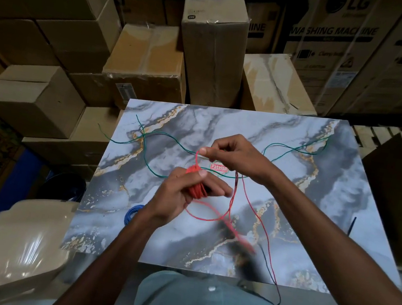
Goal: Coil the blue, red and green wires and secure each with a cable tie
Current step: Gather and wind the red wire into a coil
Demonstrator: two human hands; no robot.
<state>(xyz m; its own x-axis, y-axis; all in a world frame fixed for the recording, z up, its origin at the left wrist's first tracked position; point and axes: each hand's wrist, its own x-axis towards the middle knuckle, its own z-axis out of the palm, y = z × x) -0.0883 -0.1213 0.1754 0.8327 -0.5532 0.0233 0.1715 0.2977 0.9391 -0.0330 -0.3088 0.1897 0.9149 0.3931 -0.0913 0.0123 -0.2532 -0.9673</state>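
My left hand grips a red wire coil above the marbled board. My right hand pinches the red wire's free strand just above the coil. That strand loops down toward the board's near edge and hangs off it. The green wire lies loose and uncoiled across the far half of the board. A blue wire coil lies at the board's left edge, partly hidden by my left wrist. I see no cable tie clearly.
Stacked cardboard boxes stand close behind and on both sides of the board. A beige plastic chair sits at the lower left. A small red label lies on the board under my right hand.
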